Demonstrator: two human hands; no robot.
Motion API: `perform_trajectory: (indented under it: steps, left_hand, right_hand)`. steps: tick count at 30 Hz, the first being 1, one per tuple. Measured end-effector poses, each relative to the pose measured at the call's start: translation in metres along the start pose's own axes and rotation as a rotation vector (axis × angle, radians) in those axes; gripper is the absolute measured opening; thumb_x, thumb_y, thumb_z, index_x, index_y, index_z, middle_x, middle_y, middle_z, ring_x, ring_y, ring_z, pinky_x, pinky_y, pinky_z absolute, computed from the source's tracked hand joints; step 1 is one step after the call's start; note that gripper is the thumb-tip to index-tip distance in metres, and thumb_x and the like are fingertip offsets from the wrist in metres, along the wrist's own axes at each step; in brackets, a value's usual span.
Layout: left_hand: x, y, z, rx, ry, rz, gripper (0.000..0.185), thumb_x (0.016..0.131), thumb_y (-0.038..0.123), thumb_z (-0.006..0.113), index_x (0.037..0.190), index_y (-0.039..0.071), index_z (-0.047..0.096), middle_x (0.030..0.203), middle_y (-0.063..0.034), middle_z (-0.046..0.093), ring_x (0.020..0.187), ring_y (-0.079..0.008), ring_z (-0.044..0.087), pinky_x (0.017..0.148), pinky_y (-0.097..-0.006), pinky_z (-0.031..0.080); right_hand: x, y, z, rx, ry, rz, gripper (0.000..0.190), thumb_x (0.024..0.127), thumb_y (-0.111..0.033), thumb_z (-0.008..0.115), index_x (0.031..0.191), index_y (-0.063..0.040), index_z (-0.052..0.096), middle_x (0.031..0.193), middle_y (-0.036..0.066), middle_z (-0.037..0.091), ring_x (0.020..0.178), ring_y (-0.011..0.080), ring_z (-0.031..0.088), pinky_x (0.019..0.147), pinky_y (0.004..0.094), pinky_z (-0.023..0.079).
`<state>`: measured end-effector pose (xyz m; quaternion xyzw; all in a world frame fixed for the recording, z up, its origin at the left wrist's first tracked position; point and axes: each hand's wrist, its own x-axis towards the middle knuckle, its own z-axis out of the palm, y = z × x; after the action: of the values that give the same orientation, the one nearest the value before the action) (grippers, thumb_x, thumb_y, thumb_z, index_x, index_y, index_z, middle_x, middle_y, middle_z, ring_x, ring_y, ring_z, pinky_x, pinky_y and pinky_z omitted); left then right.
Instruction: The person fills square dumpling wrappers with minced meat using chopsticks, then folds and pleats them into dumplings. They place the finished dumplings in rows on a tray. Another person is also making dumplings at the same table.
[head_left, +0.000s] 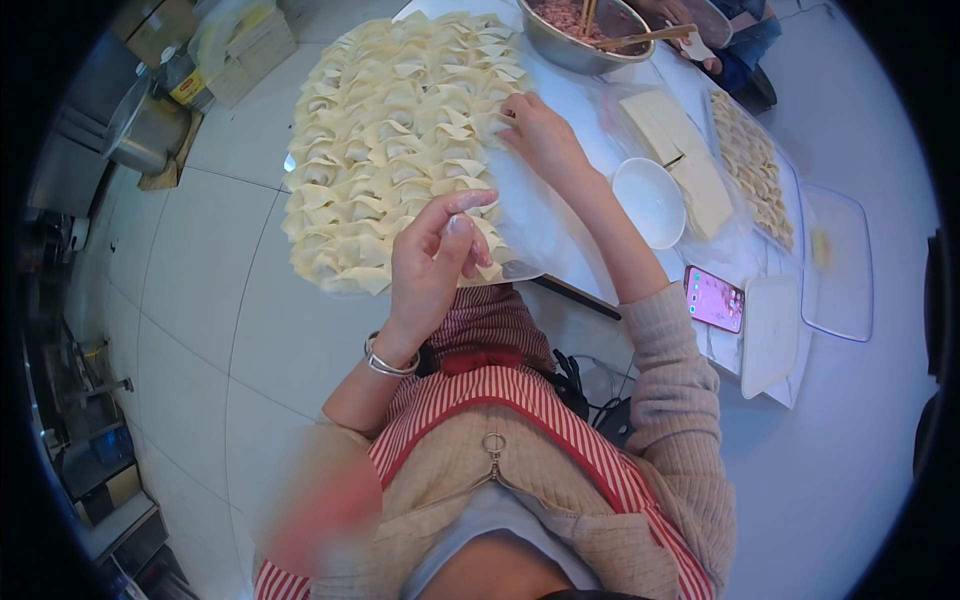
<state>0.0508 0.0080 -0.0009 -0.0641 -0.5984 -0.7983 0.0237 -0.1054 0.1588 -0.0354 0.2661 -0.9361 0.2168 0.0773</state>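
Note:
Rows of folded wontons (397, 150) cover a large tray in front of me. My right hand (541, 135) is at the tray's right side, its fingertips at a wonton on the edge; whether they grip it is unclear. Floury or damp at the fingertips, my left hand (442, 255) hovers over the lower right of the wontons with curled fingers and no visible object in it. To the right are a white bowl (649, 202) and stacked wonton wrappers (675, 157) on plastic. A metal bowl (547, 45) at the top holds minced filling and wooden sticks.
A phone (715, 298) and a white lid (770, 337) lie near the table's right corner, by a clear plastic lid (838, 262). Behind them stands a smaller tray of wontons (750, 169). A co-worker's hand (701, 52) shows at top right. A metal pot (146, 124) stands at left.

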Motion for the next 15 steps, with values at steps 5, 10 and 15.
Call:
perform_trajectory:
  steps: [5, 10, 15]
  left_hand:
    - [0.000, 0.000, -0.003, -0.023, 0.006, 0.012, 0.027, 0.089, 0.019, 0.041, 0.107, 0.001, 0.052, 0.060, 0.0007, 0.050, 0.054, -0.0031, 0.042, 0.049, -0.0159, 0.034]
    - [0.000, 0.001, -0.002, 0.014, 0.006, 0.026, 0.027, 0.089, 0.017, 0.039, 0.106, 0.001, 0.052, 0.060, 0.0001, 0.050, 0.053, -0.0037, 0.042, 0.049, -0.0166, 0.034]
    - [0.001, -0.002, 0.003, 0.020, -0.017, 0.033, 0.027, 0.089, 0.016, 0.039, 0.105, -0.001, 0.052, 0.059, -0.0005, 0.050, 0.052, -0.0045, 0.042, 0.049, -0.0174, 0.034]
  right_hand:
    - [-0.009, 0.001, -0.030, 0.087, 0.150, 0.103, 0.026, 0.073, -0.015, 0.062, 0.095, -0.004, 0.051, 0.085, 0.010, 0.055, 0.074, 0.0221, 0.056, 0.065, 0.0312, 0.045]
    - [-0.056, 0.024, -0.092, 0.171, 0.266, 0.220, 0.017, 0.076, -0.011, 0.060, 0.091, -0.002, 0.056, 0.077, 0.008, 0.059, 0.068, 0.0171, 0.056, 0.064, 0.0256, 0.044]
    - [-0.109, 0.074, -0.139, 0.028, 0.366, 0.474, 0.017, 0.075, -0.011, 0.060, 0.090, -0.002, 0.059, 0.078, 0.009, 0.060, 0.069, 0.0162, 0.056, 0.064, 0.0256, 0.044]
